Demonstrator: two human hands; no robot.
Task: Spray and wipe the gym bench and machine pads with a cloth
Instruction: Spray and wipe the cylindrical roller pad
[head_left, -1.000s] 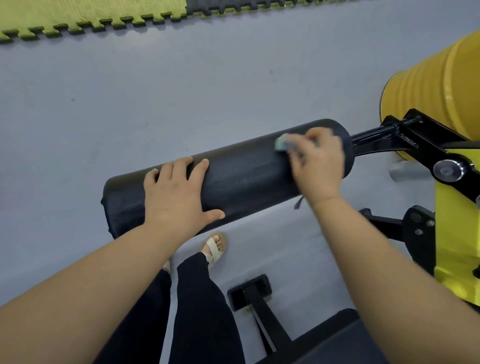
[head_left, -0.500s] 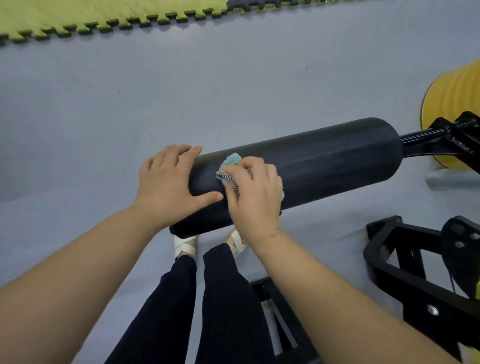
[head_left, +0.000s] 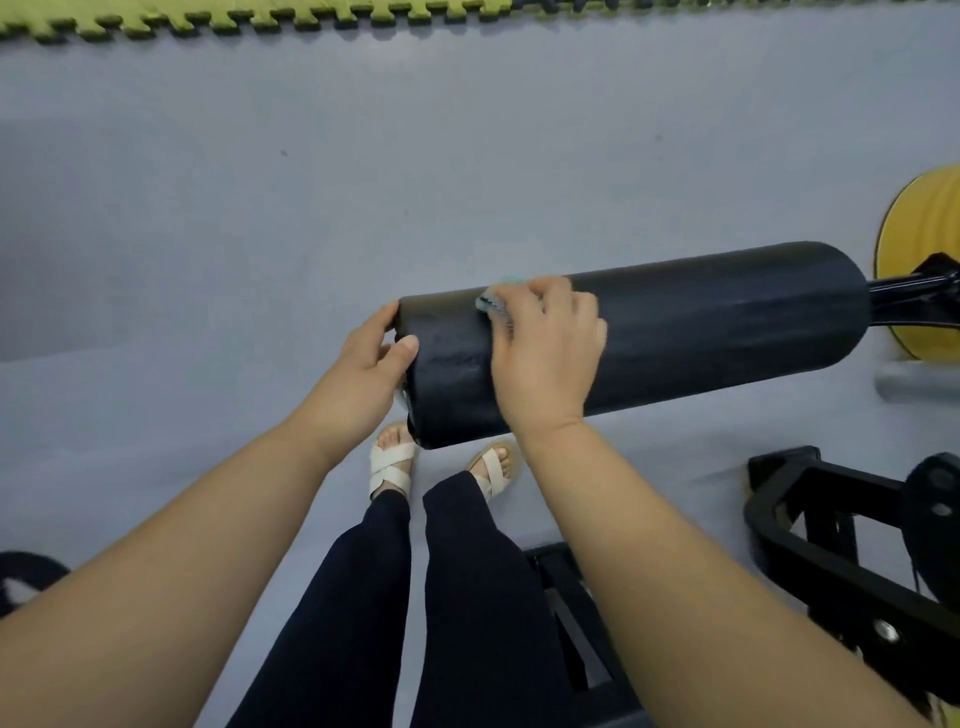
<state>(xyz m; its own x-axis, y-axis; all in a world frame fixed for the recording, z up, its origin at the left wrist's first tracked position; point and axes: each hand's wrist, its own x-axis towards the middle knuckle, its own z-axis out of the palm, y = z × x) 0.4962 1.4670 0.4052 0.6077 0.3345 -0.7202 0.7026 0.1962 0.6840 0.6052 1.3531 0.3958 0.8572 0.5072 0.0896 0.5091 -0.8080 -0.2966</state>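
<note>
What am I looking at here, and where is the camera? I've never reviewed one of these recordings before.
There is no robot here. A person works with bare hands, and the single picture comes from a camera worn on their head, looking down past both arms. The long black cylinder is a roller pad of a gym machine, carried by a black arm at its right end. The left hand grips the pad's free end. The right hand holds a small teal cloth against the pad, mostly hidden under the fingers. Below are the person's sandalled feet on a grey floor. A black machine frame stands at lower right. No spray bottle shows.
</note>
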